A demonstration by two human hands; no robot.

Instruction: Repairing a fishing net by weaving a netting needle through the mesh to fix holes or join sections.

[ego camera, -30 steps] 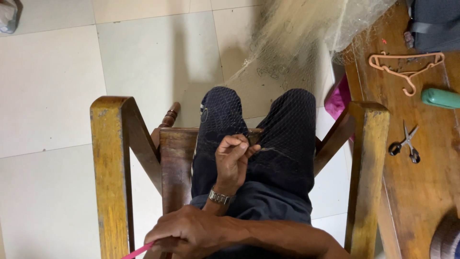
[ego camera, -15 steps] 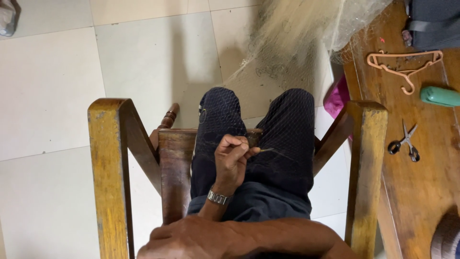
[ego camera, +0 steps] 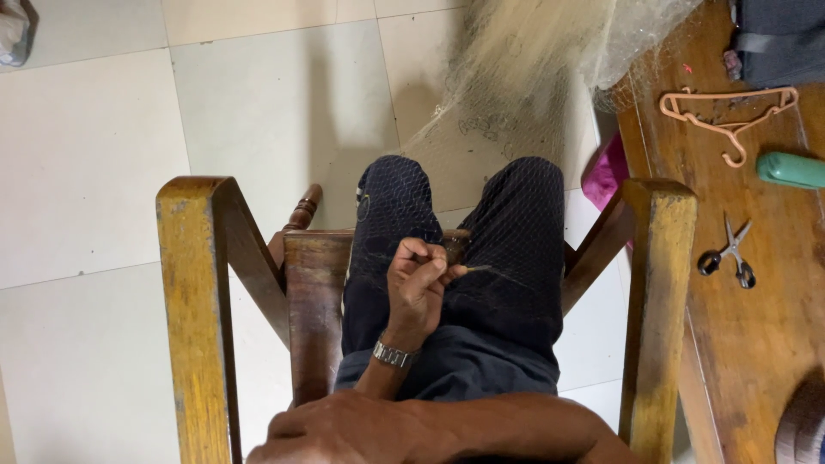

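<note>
Left hand [ego camera: 418, 288] pinched narrow on thin needle-like tool [ego camera: 478, 269] at frame centre, over fine pale mesh net [ego camera: 516, 94] draped across dark-trousered knees and trailing to 12 o'clock. Right hand [ego camera: 331, 430] at 6 o'clock, curled, grip cannot tell. Worn wooden chair [ego camera: 193, 309]; at 3 o'clock glossy wooden table [ego camera: 756, 344] with metal scissors [ego camera: 730, 255], peach plastic hanger [ego camera: 730, 116].

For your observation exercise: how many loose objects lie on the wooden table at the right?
3 clearly: a pink hanger at the top, a green object at the right edge below it, and scissors lower down. Dark items at the table corners are cut off, so more may be hidden.
</note>
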